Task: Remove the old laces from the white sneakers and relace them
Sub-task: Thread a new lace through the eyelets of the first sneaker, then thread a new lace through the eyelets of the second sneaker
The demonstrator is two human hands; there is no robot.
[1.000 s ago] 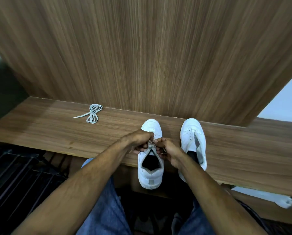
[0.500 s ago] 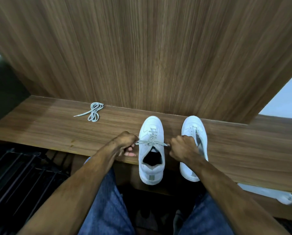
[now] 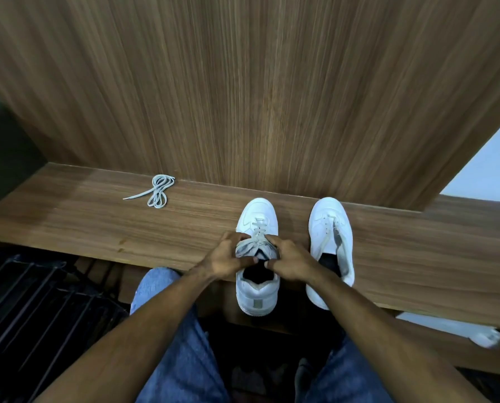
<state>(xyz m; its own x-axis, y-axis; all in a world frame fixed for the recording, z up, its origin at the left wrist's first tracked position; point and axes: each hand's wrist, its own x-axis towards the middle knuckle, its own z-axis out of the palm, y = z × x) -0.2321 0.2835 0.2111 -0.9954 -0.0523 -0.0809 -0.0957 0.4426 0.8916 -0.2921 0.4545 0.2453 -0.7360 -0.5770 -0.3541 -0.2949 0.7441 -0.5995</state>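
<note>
Bare shelf (image 3: pixel 77 225) lies open toward nine o'clock, up to the coiled lace (image 3: pixel 157 191) at ten. The wood panel (image 3: pixel 257 91) walls off twelve. The second sneaker (image 3: pixel 330 245) crowds three o'clock; beyond it, open shelf.

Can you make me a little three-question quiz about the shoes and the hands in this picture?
1. True or false: both hands are on the same sneaker.
2. Where does the loose lace lie: A) inside a shoe, B) on the wooden shelf left of the shoes, C) on the person's lap?
3. Which sneaker has lace crossing its front eyelets?

Key:
1. True. The left hand and right hand both hold the left sneaker at its tongue.
2. B. The loose lace lies bundled on the wooden shelf.
3. The left sneaker; the right sneaker shows its eyelets mostly bare.
</note>
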